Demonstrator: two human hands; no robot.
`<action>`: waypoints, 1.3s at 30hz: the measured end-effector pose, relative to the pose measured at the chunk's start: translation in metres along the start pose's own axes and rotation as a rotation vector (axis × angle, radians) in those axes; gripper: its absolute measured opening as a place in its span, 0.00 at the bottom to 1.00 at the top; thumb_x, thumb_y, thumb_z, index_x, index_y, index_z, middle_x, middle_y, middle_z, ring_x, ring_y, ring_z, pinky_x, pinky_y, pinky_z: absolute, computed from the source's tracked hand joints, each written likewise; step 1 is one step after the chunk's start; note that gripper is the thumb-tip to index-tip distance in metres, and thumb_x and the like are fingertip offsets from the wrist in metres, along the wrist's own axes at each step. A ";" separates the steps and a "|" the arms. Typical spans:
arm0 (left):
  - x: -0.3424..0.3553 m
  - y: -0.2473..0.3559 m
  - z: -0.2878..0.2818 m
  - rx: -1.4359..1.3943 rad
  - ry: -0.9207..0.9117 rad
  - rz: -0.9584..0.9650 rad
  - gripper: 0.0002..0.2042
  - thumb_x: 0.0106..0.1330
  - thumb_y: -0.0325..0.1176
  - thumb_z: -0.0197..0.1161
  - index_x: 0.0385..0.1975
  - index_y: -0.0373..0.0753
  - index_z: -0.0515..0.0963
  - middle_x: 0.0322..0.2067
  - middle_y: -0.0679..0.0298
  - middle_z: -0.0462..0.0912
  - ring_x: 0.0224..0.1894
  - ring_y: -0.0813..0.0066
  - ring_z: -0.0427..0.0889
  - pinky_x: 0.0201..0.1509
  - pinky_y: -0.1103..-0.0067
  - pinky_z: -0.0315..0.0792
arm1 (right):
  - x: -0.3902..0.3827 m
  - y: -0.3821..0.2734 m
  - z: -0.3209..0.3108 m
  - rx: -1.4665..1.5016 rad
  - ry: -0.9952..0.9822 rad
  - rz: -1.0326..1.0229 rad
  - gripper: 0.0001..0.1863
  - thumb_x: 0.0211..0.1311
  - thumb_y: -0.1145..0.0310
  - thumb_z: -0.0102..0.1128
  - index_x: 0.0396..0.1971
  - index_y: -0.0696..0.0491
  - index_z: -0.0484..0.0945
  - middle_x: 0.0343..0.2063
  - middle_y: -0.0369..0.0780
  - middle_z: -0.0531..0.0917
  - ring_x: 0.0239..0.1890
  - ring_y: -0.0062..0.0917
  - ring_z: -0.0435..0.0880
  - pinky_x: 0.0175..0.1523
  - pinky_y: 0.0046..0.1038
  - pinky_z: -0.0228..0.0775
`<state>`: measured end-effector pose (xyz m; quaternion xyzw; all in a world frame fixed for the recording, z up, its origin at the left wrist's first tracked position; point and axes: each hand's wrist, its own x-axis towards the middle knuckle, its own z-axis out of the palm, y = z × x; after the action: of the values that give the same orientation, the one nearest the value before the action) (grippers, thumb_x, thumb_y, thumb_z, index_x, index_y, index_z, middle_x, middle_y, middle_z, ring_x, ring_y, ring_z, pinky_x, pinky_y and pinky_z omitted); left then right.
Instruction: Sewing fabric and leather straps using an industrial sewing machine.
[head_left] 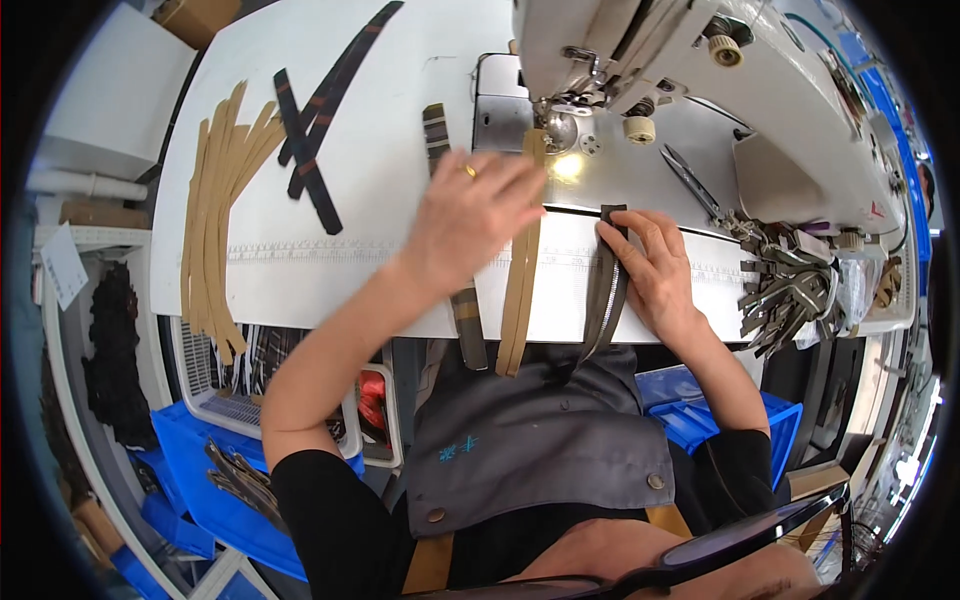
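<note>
A tan tape strip [518, 290] with a line down its middle runs from below the sewing machine's needle area [556, 128] to beyond the table's front edge. My left hand [470, 220] reaches across it, blurred, with bent fingers over the strip; the blur hides whether they grip it. Under that hand lies a dark striped strip [467, 325], its far end showing beyond the knuckles. Farther right, my right hand [655, 270] pinches the upper end of a dark zipper [604, 290] with silvery teeth between thumb and fingers. The zipper's lower end hangs over the table edge.
Tan strips [215, 220] lie bunched on the left of the white table [370, 200], beside crossed dark strips [310, 130]. Scissors [692, 182] rest right of the needle, near a heap of dark strips [790, 290]. A white basket [225, 405] stands below the table.
</note>
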<state>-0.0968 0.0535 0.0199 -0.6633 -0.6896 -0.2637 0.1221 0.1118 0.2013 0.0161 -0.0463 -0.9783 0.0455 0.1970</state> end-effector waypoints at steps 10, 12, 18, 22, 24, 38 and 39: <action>0.003 -0.018 0.029 0.210 -0.110 0.020 0.23 0.58 0.44 0.64 0.52 0.41 0.73 0.55 0.68 0.76 0.62 0.71 0.67 0.62 0.46 0.54 | -0.003 0.006 0.004 0.126 0.110 -0.018 0.19 0.37 0.83 0.60 0.36 0.59 0.78 0.41 0.41 0.82 0.39 0.35 0.81 0.48 0.34 0.74; 0.010 -0.024 0.031 0.183 -0.128 0.022 0.22 0.58 0.44 0.65 0.50 0.42 0.74 0.53 0.69 0.77 0.61 0.72 0.69 0.63 0.46 0.53 | 0.000 0.004 -0.003 0.108 0.090 -0.022 0.18 0.37 0.83 0.61 0.35 0.59 0.78 0.40 0.41 0.82 0.38 0.34 0.81 0.48 0.35 0.74; 0.017 -0.030 0.031 0.020 -0.111 -0.007 0.18 0.58 0.42 0.64 0.47 0.43 0.76 0.50 0.70 0.79 0.58 0.73 0.72 0.63 0.45 0.50 | 0.034 -0.012 -0.010 0.448 0.167 -0.079 0.13 0.43 0.82 0.62 0.32 0.59 0.77 0.36 0.43 0.82 0.31 0.32 0.84 0.34 0.26 0.78; 0.014 -0.030 0.029 0.051 -0.046 -0.001 0.13 0.57 0.35 0.64 0.42 0.43 0.78 0.49 0.71 0.77 0.58 0.70 0.71 0.64 0.45 0.49 | 0.071 0.000 0.015 0.419 0.230 -0.147 0.11 0.43 0.82 0.62 0.31 0.59 0.76 0.34 0.41 0.82 0.30 0.32 0.83 0.33 0.27 0.78; 0.013 -0.032 0.030 0.074 -0.078 -0.013 0.12 0.57 0.33 0.64 0.41 0.43 0.79 0.47 0.71 0.77 0.57 0.71 0.71 0.65 0.45 0.46 | 0.080 0.010 0.028 0.376 0.252 -0.084 0.10 0.43 0.82 0.61 0.30 0.58 0.77 0.33 0.41 0.82 0.28 0.33 0.82 0.31 0.28 0.77; 0.016 -0.032 0.030 -0.042 -0.046 -0.130 0.10 0.57 0.34 0.66 0.38 0.47 0.77 0.44 0.76 0.78 0.54 0.75 0.73 0.65 0.45 0.43 | 0.073 0.021 0.048 0.351 0.043 0.008 0.11 0.52 0.81 0.60 0.37 0.58 0.78 0.44 0.41 0.80 0.28 0.32 0.84 0.30 0.28 0.77; 0.016 -0.032 0.031 -0.037 -0.041 -0.130 0.11 0.56 0.34 0.66 0.39 0.47 0.78 0.44 0.76 0.78 0.53 0.76 0.73 0.65 0.46 0.43 | 0.074 0.020 0.048 0.349 0.045 0.007 0.11 0.52 0.81 0.60 0.37 0.58 0.78 0.44 0.41 0.80 0.28 0.32 0.84 0.30 0.28 0.77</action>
<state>-0.1238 0.0837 -0.0037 -0.6247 -0.7285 -0.2702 0.0781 0.0269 0.2261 -0.0025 -0.0159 -0.9507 0.2142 0.2236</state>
